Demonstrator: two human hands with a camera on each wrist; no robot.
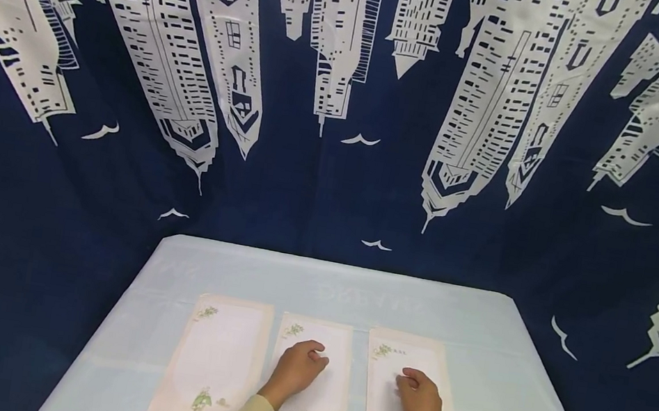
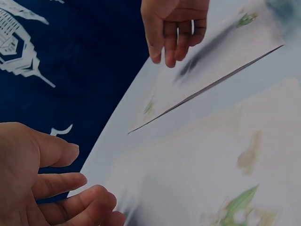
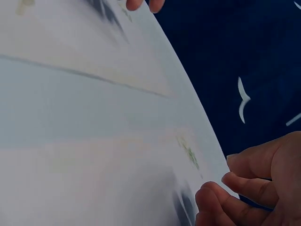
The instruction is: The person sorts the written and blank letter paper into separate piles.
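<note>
Three stacks or sheets of pale pink-bordered paper with green leaf prints lie side by side: a left sheet point(image 1: 219, 358), a middle sheet point(image 1: 337, 375) and a right sheet point(image 1: 367, 407). Over the middle sheet hovers my left hand point(image 1: 299, 368), its fingers loosely bent with nothing between them. My right hand point(image 1: 421, 401) is above the right sheet, likewise loosely bent and holding nothing. In the left wrist view the left hand's thumb and fingers point(image 2: 56, 183) stand apart, and shadows fall on the paper. The right wrist view shows the right hand point(image 3: 258, 183) with no object in it.
The papers lie on a white-covered table point(image 1: 155, 321). A dark blue curtain point(image 1: 318, 197) printed with white buildings and birds hangs behind and at both sides. Small dark print is at the top of the right sheet.
</note>
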